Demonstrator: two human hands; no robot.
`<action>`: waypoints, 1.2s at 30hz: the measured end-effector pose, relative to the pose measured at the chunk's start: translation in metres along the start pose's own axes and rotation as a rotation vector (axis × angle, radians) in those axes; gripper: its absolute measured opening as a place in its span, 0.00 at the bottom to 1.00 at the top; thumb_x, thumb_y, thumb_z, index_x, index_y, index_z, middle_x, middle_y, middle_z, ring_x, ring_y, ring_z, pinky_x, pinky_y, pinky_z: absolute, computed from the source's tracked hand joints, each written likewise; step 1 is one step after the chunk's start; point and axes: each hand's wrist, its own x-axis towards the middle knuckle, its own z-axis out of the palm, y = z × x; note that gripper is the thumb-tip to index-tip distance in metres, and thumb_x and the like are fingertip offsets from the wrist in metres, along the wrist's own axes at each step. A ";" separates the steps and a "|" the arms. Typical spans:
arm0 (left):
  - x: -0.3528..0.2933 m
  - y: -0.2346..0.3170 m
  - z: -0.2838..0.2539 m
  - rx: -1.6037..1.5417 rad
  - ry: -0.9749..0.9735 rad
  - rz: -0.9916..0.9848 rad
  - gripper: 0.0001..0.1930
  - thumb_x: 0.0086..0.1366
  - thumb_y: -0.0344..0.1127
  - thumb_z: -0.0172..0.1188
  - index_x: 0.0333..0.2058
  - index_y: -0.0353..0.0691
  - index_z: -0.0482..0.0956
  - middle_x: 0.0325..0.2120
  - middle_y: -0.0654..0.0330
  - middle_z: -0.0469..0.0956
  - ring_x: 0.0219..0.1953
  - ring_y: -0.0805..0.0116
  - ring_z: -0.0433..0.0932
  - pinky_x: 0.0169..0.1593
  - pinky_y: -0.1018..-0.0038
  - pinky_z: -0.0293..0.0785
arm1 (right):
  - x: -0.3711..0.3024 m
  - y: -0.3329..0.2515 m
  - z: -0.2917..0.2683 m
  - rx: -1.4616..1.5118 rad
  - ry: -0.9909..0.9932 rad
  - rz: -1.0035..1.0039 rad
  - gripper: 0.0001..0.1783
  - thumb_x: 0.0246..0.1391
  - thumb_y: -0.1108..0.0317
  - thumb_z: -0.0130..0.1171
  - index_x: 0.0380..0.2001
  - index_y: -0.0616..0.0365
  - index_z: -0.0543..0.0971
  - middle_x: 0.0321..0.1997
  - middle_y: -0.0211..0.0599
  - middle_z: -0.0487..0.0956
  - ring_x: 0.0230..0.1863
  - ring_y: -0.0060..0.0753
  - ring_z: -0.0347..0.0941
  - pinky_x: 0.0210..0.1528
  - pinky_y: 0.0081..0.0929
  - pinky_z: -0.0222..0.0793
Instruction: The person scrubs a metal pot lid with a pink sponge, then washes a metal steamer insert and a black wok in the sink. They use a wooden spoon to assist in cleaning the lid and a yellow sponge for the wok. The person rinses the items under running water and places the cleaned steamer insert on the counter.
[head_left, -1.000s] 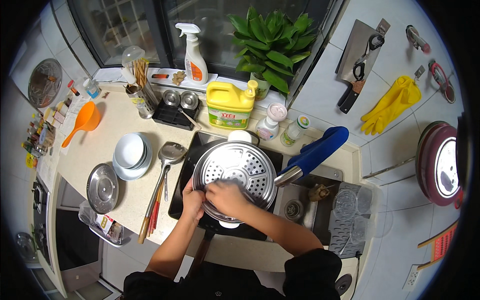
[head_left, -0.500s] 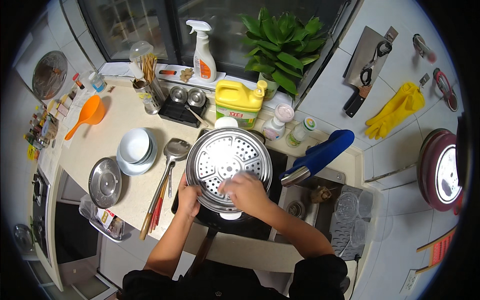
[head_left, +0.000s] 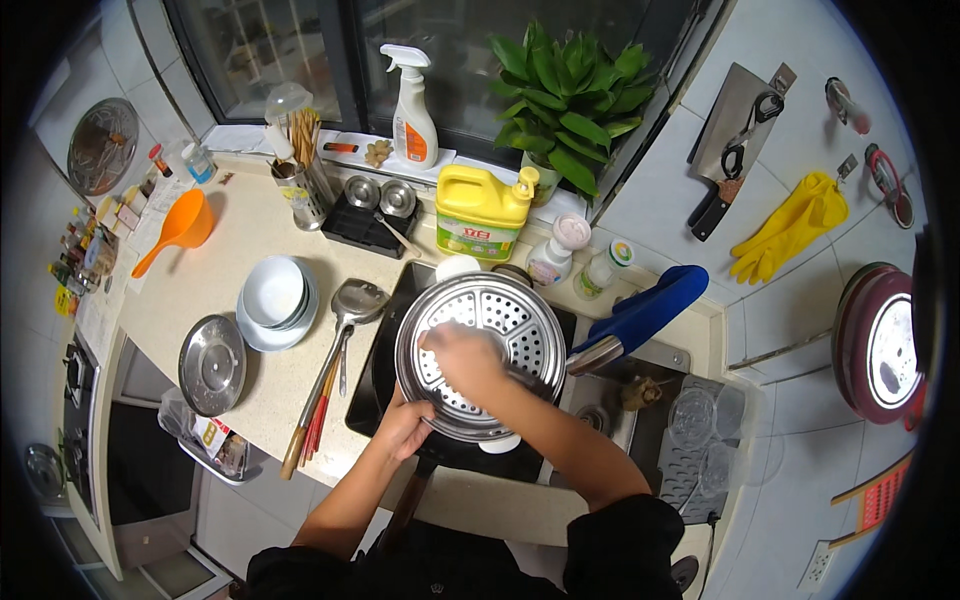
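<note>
A round stainless-steel steamer tray (head_left: pixel 540 349) with perforated panels and white side handles is tilted slightly over the dark sink basin (head_left: pixel 372 385). My left hand (head_left: pixel 402 428) grips its lower left rim, thumb on the upper side and fingers underneath. On the perforated surface, my right hand (head_left: pixel 465 362) is curled and smeared by motion. Whatever lies beneath its fingers is hidden. Below the steamer tray, a dark pan handle (head_left: pixel 408 500) points toward me.
Left of the basin lie a metal spatula (head_left: pixel 357 298), stacked bowls (head_left: pixel 273 290) and a metal lid (head_left: pixel 212 365). Behind stand a yellow jug (head_left: pixel 482 212) and pump bottle (head_left: pixel 552 255). A blue-sleeved handle (head_left: pixel 645 310) juts in at right, beside a second basin (head_left: pixel 610 405).
The steamer tray and my left hand have shifted a little to the right. My right hand has swept up and left across the perforated surface.
</note>
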 end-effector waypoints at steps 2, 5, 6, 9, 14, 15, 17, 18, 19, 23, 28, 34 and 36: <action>0.003 -0.003 -0.006 0.000 -0.024 -0.012 0.41 0.44 0.09 0.40 0.58 0.50 0.56 0.44 0.58 0.69 0.40 0.65 0.73 0.38 0.72 0.75 | -0.018 -0.013 0.015 0.038 -0.064 -0.243 0.11 0.44 0.66 0.51 0.34 0.46 0.76 0.31 0.30 0.71 0.29 0.35 0.74 0.27 0.35 0.69; 0.000 -0.004 -0.005 -0.009 0.006 0.045 0.40 0.44 0.09 0.40 0.58 0.47 0.57 0.45 0.58 0.69 0.43 0.65 0.73 0.39 0.73 0.75 | -0.010 -0.013 0.010 -0.037 0.020 -0.004 0.11 0.44 0.67 0.51 0.34 0.46 0.76 0.31 0.32 0.69 0.27 0.34 0.72 0.25 0.33 0.68; -0.002 -0.005 -0.002 -0.003 0.017 0.072 0.40 0.44 0.09 0.40 0.58 0.47 0.57 0.45 0.58 0.69 0.44 0.65 0.73 0.39 0.73 0.75 | -0.005 -0.008 0.012 -0.081 0.059 0.085 0.11 0.43 0.68 0.52 0.33 0.47 0.76 0.31 0.32 0.68 0.26 0.33 0.72 0.24 0.32 0.68; -0.006 -0.011 0.002 0.038 0.087 0.143 0.40 0.43 0.09 0.39 0.58 0.47 0.57 0.46 0.58 0.69 0.45 0.63 0.72 0.40 0.73 0.75 | 0.007 0.013 0.007 -0.189 0.139 0.314 0.14 0.43 0.71 0.53 0.37 0.47 0.74 0.32 0.35 0.68 0.22 0.36 0.72 0.23 0.31 0.69; -0.006 -0.007 -0.009 -0.060 0.187 0.178 0.39 0.41 0.10 0.37 0.56 0.45 0.59 0.45 0.57 0.69 0.45 0.61 0.73 0.41 0.73 0.76 | -0.008 0.023 -0.019 0.082 0.413 0.327 0.11 0.39 0.74 0.57 0.31 0.50 0.78 0.32 0.35 0.72 0.26 0.39 0.72 0.29 0.33 0.69; -0.007 -0.005 -0.008 -0.053 0.175 0.194 0.38 0.42 0.10 0.38 0.55 0.45 0.59 0.45 0.57 0.69 0.45 0.61 0.73 0.41 0.73 0.76 | -0.014 0.016 -0.030 0.235 0.471 0.297 0.11 0.38 0.74 0.58 0.30 0.51 0.79 0.32 0.34 0.72 0.30 0.39 0.72 0.32 0.35 0.69; -0.011 -0.003 0.003 -0.043 0.160 0.236 0.38 0.42 0.10 0.38 0.55 0.46 0.58 0.45 0.58 0.69 0.46 0.62 0.72 0.42 0.73 0.75 | -0.026 0.000 -0.059 0.336 0.547 0.277 0.11 0.36 0.76 0.59 0.28 0.52 0.80 0.30 0.33 0.74 0.35 0.40 0.71 0.38 0.36 0.67; -0.018 0.000 0.013 -0.038 0.167 0.265 0.38 0.42 0.10 0.38 0.55 0.46 0.58 0.45 0.58 0.68 0.46 0.62 0.72 0.42 0.73 0.75 | -0.032 -0.012 -0.074 0.294 0.567 0.288 0.11 0.35 0.77 0.60 0.27 0.52 0.81 0.29 0.33 0.74 0.37 0.40 0.70 0.40 0.35 0.66; -0.020 0.002 0.021 -0.031 0.164 0.286 0.38 0.42 0.10 0.38 0.55 0.46 0.58 0.46 0.58 0.68 0.46 0.63 0.71 0.43 0.73 0.75 | -0.039 -0.017 -0.083 0.242 0.590 0.306 0.11 0.33 0.78 0.61 0.26 0.52 0.82 0.28 0.33 0.75 0.40 0.40 0.70 0.43 0.34 0.66; -0.019 -0.010 0.012 -0.067 0.193 0.329 0.38 0.44 0.10 0.39 0.55 0.48 0.57 0.47 0.59 0.67 0.48 0.64 0.70 0.45 0.73 0.73 | -0.059 -0.015 -0.074 0.224 0.529 0.391 0.12 0.36 0.77 0.60 0.30 0.55 0.82 0.29 0.35 0.75 0.41 0.41 0.70 0.44 0.34 0.66; -0.023 -0.033 0.016 -0.062 0.134 0.351 0.34 0.47 0.11 0.39 0.54 0.48 0.57 0.48 0.60 0.66 0.48 0.65 0.70 0.47 0.74 0.73 | -0.076 0.004 -0.023 0.454 0.475 0.648 0.13 0.37 0.81 0.56 0.30 0.57 0.79 0.29 0.43 0.72 0.33 0.48 0.70 0.35 0.36 0.68; -0.011 0.034 -0.003 0.192 -0.058 0.126 0.29 0.53 0.25 0.54 0.55 0.45 0.58 0.44 0.58 0.70 0.43 0.67 0.73 0.42 0.70 0.76 | -0.094 0.045 0.004 0.410 0.372 0.519 0.13 0.41 0.82 0.51 0.32 0.59 0.77 0.34 0.42 0.71 0.36 0.49 0.70 0.37 0.38 0.68; -0.005 0.056 -0.016 0.422 -0.098 0.023 0.29 0.53 0.25 0.54 0.55 0.44 0.59 0.44 0.56 0.70 0.41 0.66 0.75 0.40 0.69 0.76 | -0.091 0.050 0.001 0.416 0.316 0.420 0.12 0.41 0.81 0.53 0.33 0.59 0.77 0.34 0.40 0.71 0.38 0.47 0.69 0.40 0.35 0.68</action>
